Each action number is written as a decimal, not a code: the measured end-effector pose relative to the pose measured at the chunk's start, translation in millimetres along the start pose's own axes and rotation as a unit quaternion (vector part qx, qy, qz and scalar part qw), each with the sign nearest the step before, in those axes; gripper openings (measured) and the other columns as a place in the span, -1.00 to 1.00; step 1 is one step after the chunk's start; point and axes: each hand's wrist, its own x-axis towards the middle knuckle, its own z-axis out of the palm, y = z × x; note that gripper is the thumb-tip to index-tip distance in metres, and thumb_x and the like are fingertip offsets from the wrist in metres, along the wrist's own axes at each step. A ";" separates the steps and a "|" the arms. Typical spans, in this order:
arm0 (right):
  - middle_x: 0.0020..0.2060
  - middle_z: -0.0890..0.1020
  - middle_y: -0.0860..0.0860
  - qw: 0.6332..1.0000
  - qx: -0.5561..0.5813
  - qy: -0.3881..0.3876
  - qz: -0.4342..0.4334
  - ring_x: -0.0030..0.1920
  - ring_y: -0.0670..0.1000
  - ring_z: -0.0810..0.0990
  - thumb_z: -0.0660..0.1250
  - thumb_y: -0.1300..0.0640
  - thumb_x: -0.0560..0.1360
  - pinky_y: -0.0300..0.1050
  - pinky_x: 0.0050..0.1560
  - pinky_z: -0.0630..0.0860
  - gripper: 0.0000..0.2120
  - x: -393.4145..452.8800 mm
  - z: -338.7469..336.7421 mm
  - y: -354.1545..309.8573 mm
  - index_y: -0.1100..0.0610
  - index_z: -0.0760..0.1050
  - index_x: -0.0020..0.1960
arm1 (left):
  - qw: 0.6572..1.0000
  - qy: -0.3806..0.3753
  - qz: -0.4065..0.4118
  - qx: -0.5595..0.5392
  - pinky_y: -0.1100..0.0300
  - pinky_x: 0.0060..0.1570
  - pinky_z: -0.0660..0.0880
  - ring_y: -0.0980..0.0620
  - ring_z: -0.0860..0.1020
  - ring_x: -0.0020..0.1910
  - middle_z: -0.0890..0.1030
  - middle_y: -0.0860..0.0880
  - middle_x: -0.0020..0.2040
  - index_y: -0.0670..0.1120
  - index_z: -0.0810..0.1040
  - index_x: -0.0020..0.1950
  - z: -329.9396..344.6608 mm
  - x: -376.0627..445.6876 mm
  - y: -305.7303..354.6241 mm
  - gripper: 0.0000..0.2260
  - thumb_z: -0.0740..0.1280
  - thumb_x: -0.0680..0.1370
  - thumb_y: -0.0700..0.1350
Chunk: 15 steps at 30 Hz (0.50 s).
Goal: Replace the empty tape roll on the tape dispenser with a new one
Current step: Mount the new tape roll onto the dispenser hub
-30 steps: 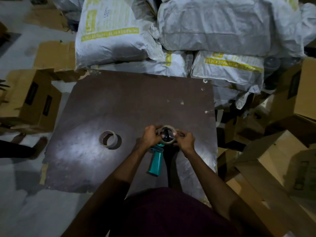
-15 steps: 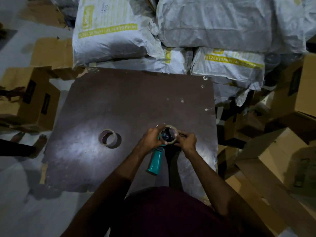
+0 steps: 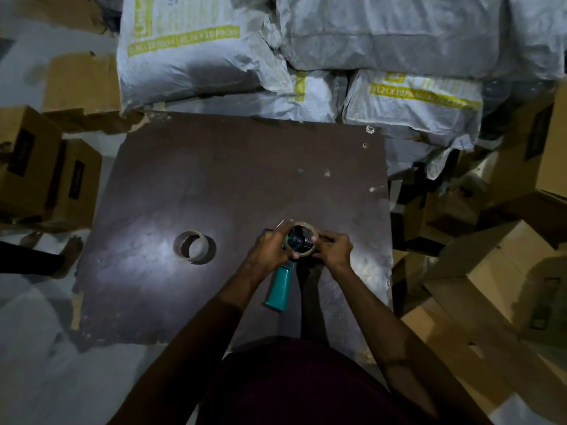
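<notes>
At the far left, brown boxes stand on the pale floor, with flattened cardboard beyond them. Right of these lies the dark brown table, a square board scuffed with pale flecks toward its far right corner. On its left half, well apart from the hands, a spare roll rests on its side, its hollow core open toward the camera and lit by a bright patch.

Further right, near the table's near-right part, the left hand is closed around the dispenser just above its teal handle, which slants down toward the near edge. Held on the dispenser's hub is a thin tape roll, its ring seen face-on with the dark spoked hub showing through the middle. The left fingers touch the ring's left rim. The right hand pinches the ring's right rim, fingertips together on it.

Behind the table, white sacks with yellow print are piled across the far side. At the right, more boxes crowd the floor, some open. A dark maroon shirt fills the near centre.
</notes>
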 end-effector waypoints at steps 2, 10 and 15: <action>-0.06 0.72 0.20 1.000 -0.015 0.004 0.004 -0.14 0.16 0.73 0.52 0.26 0.42 0.17 -0.16 0.70 -0.71 2.3 0.3 -0.2 0.32 0.64 0.13 | 0.999 0.005 0.005 0.031 0.21 0.15 0.57 -0.01 0.63 0.16 0.62 -0.06 0.29 0.07 0.25 0.57 -3.1 -5.4 10.5 -0.12 0.60 0.33 -0.06; -0.09 0.72 0.20 0.999 -0.020 -0.005 0.045 -0.16 0.20 0.74 0.53 0.28 0.41 0.09 -0.21 0.71 -0.73 8.5 1.5 -7.3 0.29 0.66 0.10 | 0.999 -0.042 0.009 0.033 0.38 -0.06 0.57 0.05 0.66 0.00 0.40 -0.12 0.49 -0.08 0.12 0.63 -1.8 -3.0 17.1 -0.19 0.47 0.48 -0.29; -0.07 0.71 0.21 0.997 0.004 -0.008 0.078 -0.17 0.22 0.73 0.56 0.32 0.37 0.13 -0.27 0.70 -0.73 14.0 1.3 -6.4 0.29 0.67 0.05 | 0.998 -0.062 -0.014 -0.010 0.09 0.10 0.64 0.04 0.65 0.08 0.23 -0.07 0.60 -0.03 0.10 0.64 -0.9 -5.6 18.5 -0.23 0.41 0.53 -0.30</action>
